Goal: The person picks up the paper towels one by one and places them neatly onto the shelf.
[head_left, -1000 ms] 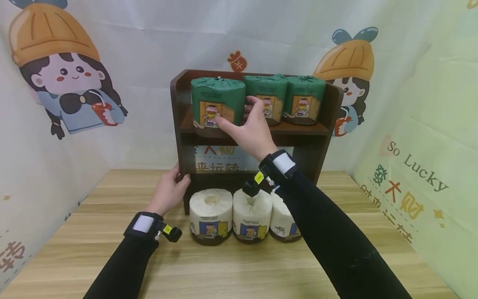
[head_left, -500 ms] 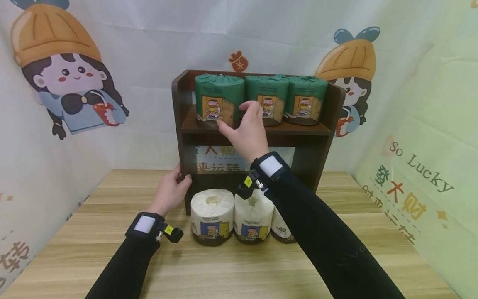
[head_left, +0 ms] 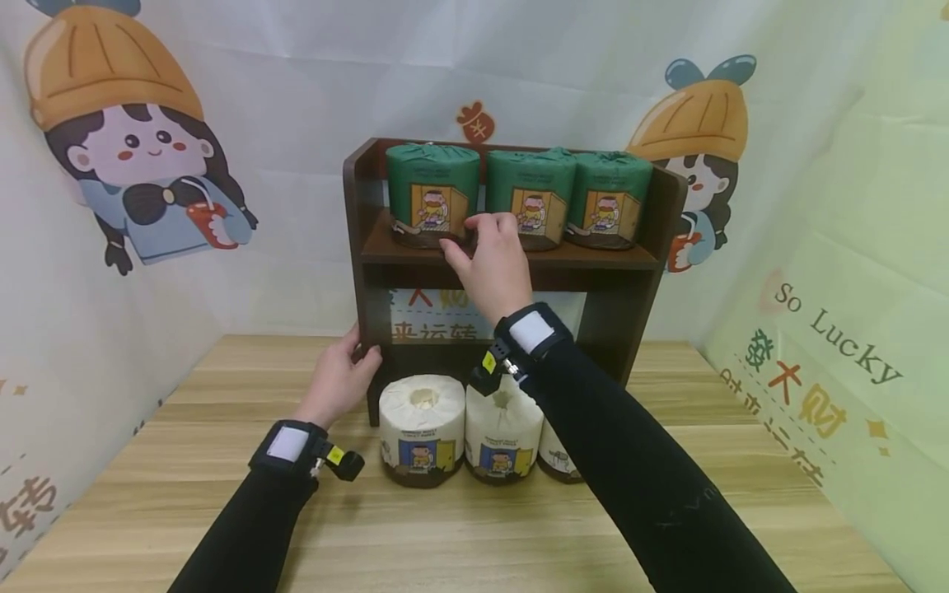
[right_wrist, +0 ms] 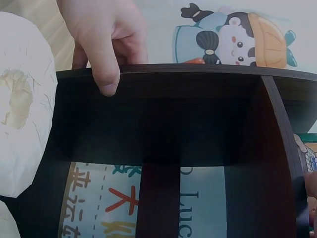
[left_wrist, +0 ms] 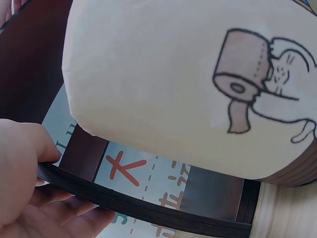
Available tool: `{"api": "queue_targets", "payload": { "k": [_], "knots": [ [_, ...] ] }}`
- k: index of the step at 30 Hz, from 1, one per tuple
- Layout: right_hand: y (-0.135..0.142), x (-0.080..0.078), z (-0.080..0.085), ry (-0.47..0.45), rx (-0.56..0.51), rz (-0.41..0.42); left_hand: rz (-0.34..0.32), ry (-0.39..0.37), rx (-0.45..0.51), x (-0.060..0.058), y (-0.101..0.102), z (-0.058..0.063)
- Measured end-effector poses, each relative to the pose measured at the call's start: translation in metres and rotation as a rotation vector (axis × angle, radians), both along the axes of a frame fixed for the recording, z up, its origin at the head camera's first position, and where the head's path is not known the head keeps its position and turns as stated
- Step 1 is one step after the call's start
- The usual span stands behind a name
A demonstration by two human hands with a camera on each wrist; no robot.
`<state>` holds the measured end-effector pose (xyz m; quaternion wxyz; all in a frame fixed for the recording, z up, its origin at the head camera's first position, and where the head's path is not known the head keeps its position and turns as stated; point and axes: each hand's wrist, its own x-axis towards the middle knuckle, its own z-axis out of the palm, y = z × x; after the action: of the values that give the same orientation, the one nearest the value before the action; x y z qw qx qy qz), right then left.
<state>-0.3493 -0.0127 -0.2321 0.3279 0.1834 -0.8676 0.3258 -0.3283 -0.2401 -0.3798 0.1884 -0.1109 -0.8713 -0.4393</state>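
Observation:
A dark brown two-tier wooden shelf (head_left: 373, 329) stands on the table. My left hand (head_left: 343, 375) grips its left side panel, thumb on the inner face and fingers outside, as the left wrist view shows. On the upper board sit three green-wrapped toilet paper rolls; the leftmost roll (head_left: 430, 177) stands slightly apart from the middle roll (head_left: 530, 169). My right hand (head_left: 495, 268) is at the lower right of that leftmost roll, its bent fingers against the roll's side and its thumb low in front. In the right wrist view only a bit of this hand (right_wrist: 311, 186) shows.
Three white-wrapped toilet paper rolls stand in a row before the shelf's lower opening: a left roll (head_left: 420, 420), a middle roll (head_left: 502, 441) and a right one (head_left: 558, 453) partly behind my right sleeve. A printed cloth (head_left: 311, 165) hangs behind the wooden table (head_left: 415, 535).
My right hand has set the leftmost green roll back onto the upper board and loosened its grip. Roll and fingers have since shifted slightly, the roll leftward. The left hand keeps holding the shelf.

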Motion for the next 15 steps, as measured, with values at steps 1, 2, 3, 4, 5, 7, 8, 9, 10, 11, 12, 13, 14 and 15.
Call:
{"api": "queue_targets", "payload": {
  "k": [1,2,3,4,5,7,8,9,10,11,12,13,14,15],
  "knots": [
    [0.0003,0.0002,-0.0001,0.001,0.003,0.001,-0.001,-0.003,0.000,-0.0005,-0.0001,-0.0001],
    [0.0007,0.0005,0.0000,0.003,0.003,0.004,-0.001,-0.006,0.003,-0.0008,0.0001,-0.0001],
    [0.0011,0.0006,0.0000,0.001,0.004,0.005,-0.001,-0.008,0.006,-0.0012,0.0001,-0.0002],
    [0.0015,0.0007,0.0002,-0.004,0.005,0.006,0.000,-0.010,0.008,-0.0016,0.0000,-0.0003],
    [0.0020,0.0007,0.0001,-0.009,0.002,0.012,0.000,-0.013,0.010,-0.0017,0.0000,-0.0004],
    [0.0032,0.0005,-0.0006,-0.022,0.001,0.021,0.000,-0.015,0.011,-0.0020,-0.0003,-0.0008],
    [0.0039,0.0004,-0.0010,-0.028,-0.002,0.025,0.001,-0.016,0.011,-0.0019,-0.0003,-0.0010],
    [0.0046,0.0004,-0.0014,-0.033,-0.005,0.032,0.001,-0.015,0.009,-0.0019,-0.0004,-0.0013],
    [0.0054,0.0004,-0.0019,-0.033,-0.008,0.039,0.002,-0.017,0.008,-0.0019,-0.0005,-0.0016],
    [0.0062,0.0002,-0.0025,-0.030,-0.013,0.049,0.002,-0.019,0.009,-0.0016,-0.0003,-0.0016],
    [0.0069,0.0001,-0.0029,-0.026,-0.016,0.056,0.001,-0.020,0.010,-0.0014,-0.0001,-0.0016],
    [0.0077,0.0000,-0.0031,-0.019,-0.021,0.067,0.000,-0.019,0.011,-0.0014,0.0001,-0.0016],
    [0.0085,-0.0001,-0.0032,-0.013,-0.025,0.080,-0.001,-0.018,0.012,-0.0015,0.0002,-0.0015],
    [0.0094,-0.0002,-0.0033,-0.006,-0.027,0.094,-0.003,-0.018,0.015,-0.0013,0.0004,-0.0012]
  ]
}}
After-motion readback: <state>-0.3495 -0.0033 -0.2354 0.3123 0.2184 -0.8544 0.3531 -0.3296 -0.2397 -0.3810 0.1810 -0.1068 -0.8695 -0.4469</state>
